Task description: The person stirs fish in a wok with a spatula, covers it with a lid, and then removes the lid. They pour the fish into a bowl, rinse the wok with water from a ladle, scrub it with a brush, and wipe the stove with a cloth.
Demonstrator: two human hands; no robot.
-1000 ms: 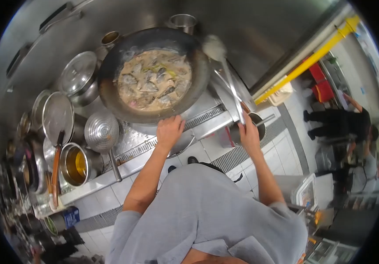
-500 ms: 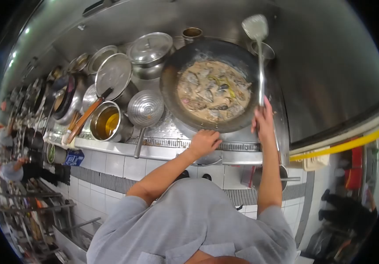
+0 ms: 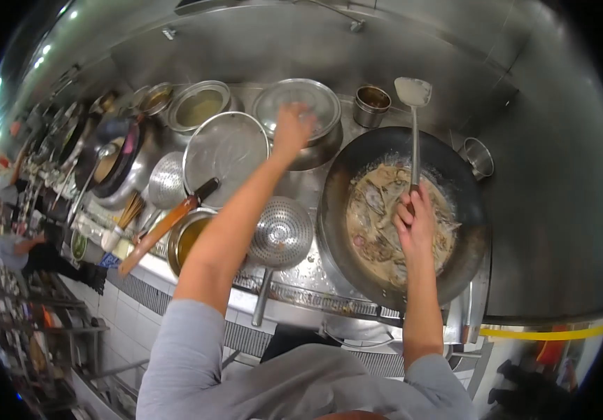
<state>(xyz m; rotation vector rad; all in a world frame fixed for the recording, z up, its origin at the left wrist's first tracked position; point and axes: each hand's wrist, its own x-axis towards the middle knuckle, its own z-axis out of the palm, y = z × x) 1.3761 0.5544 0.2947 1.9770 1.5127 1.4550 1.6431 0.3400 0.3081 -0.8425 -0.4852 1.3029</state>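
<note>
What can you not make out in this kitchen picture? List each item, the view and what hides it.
Head view:
- Left hand fingers on the lid: blurred, grip unclear.
- Ladle contents: too small.
- Pot of oil: the forearm hides part.
- Wok near rim: right hand and arm cover it.

Perforated skimmer (image 3: 284, 232) beside oil pot (image 3: 191, 238)

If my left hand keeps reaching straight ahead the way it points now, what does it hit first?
Most likely the round metal lid on the pot behind the strainer; the left hand is already over it, though contact is unclear.
</note>
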